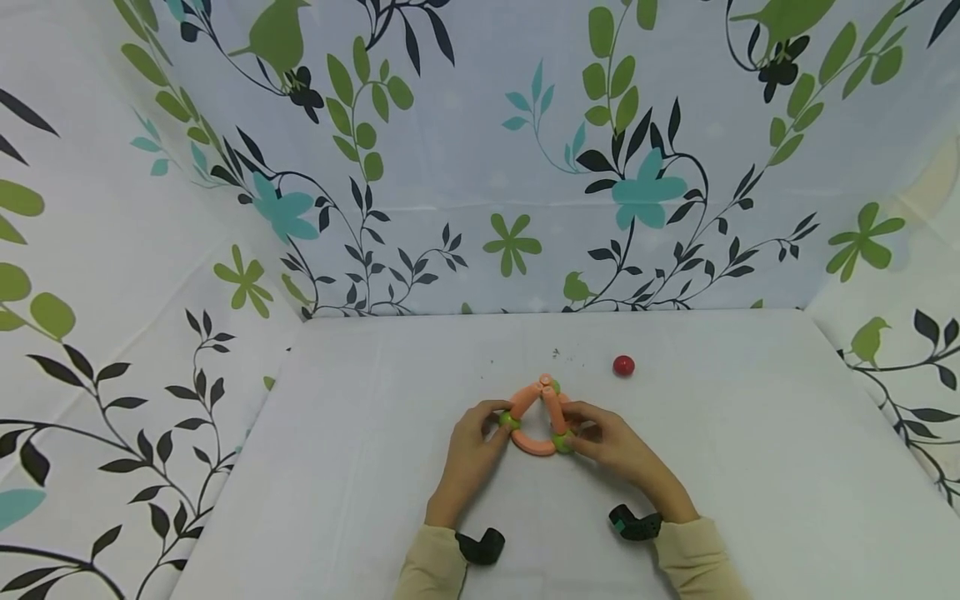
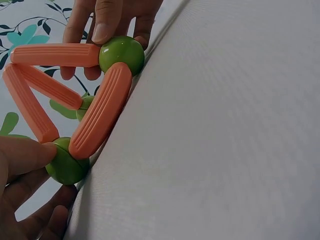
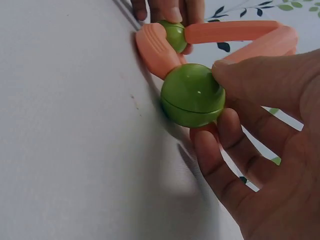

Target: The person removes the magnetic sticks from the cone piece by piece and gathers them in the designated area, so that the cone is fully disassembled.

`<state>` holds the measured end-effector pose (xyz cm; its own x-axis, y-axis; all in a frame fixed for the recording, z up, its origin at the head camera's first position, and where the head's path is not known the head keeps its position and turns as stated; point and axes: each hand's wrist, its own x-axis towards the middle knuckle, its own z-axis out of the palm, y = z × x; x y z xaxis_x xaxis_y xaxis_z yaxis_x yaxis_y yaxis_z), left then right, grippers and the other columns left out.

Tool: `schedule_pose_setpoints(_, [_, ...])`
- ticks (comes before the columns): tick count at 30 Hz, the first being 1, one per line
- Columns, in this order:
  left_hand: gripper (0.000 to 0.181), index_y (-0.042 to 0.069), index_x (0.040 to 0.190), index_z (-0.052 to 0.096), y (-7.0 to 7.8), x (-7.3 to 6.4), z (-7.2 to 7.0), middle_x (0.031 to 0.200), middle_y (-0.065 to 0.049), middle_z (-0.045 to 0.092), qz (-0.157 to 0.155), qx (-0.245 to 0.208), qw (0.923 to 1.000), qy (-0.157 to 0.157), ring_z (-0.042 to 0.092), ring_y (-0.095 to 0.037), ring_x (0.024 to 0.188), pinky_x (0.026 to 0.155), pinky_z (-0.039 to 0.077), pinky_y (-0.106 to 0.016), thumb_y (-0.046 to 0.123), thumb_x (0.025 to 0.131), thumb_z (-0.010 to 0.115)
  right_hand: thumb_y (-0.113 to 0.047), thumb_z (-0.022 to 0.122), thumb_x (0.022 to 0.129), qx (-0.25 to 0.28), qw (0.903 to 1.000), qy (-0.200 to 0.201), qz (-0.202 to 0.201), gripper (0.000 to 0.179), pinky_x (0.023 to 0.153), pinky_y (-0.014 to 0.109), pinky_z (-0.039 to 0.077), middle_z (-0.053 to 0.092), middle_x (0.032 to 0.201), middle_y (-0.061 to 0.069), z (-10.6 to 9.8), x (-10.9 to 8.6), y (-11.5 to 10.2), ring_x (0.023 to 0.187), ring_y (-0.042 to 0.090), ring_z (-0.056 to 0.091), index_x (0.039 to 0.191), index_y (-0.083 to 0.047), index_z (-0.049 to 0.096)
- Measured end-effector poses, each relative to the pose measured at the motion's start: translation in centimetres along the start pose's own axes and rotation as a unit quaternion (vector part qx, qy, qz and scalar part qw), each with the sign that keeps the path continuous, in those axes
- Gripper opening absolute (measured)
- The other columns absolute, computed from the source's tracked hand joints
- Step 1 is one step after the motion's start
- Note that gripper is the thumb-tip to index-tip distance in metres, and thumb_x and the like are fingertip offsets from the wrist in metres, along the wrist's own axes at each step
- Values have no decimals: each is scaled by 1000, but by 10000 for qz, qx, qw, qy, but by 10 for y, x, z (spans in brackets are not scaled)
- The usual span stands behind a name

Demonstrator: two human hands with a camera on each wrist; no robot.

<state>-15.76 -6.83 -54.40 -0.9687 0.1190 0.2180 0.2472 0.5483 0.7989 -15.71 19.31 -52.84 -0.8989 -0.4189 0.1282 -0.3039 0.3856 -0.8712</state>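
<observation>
Between the two hands stands a pyramid-like frame of orange magnetic building rods (image 1: 554, 412) joined by green balls. Its straight rods lean together at the top, and a curved rod (image 2: 102, 111) links the two front balls along the bottom. With thumb and fingers my left hand (image 1: 474, 442) pinches the left green ball (image 2: 67, 162). My right hand (image 1: 618, 446) grips the right green ball (image 3: 192, 95), thumb on top and fingertips beneath. A third green ball (image 2: 85, 107) sits at the back, partly covered by the curved rod in the left wrist view.
A red ball (image 1: 623, 366) lies on the white-covered table (image 1: 360, 467), behind and to the right of the frame. Patterned cloth (image 1: 465, 150) with leaves and birds hangs behind the table and at both sides. Each wrist wears a black camera (image 1: 634, 523).
</observation>
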Motion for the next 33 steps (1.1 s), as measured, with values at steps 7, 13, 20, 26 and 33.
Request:
schedule_pose_setpoints(7, [32,24,124,72,1,1,0,109,2,74,-92,-22,10000,1,59,-16,92,81,45,-27,12,95,75,-10,74,95,-79,9997,107,189,31,89,27,55,70,113,4,3,2,-2,100,11,61,126,-12,68])
schedule_pose_setpoints(13, [31,24,124,72,2,0,0,110,3,74,-191,-53,9998,-30,58,-15,93,83,45,-27,14,96,74,-11,75,95,-28,9996,152,240,28,89,27,54,69,109,4,4,1,-2,101,15,61,122,-14,68])
schedule_pose_setpoints(20, [31,25,125,72,1,0,0,112,4,74,-313,-24,9995,-31,59,-15,96,85,46,-28,16,96,75,-7,75,94,-9,9997,228,126,28,89,26,55,68,109,4,6,1,-1,101,16,63,121,-14,67])
schedule_pose_setpoints(26, [31,24,125,72,-2,0,1,112,4,75,-243,-49,9997,75,63,-15,100,87,49,-28,16,95,76,-4,75,93,-20,9992,391,32,31,90,25,56,68,111,1,8,1,1,102,12,62,119,-18,66])
schedule_pose_setpoints(33, [31,23,123,72,-4,1,1,109,4,75,-146,-14,9996,250,64,-16,100,87,50,-29,16,94,77,-8,78,93,25,9982,562,-185,30,91,28,57,69,112,0,10,3,4,103,11,63,116,-20,64])
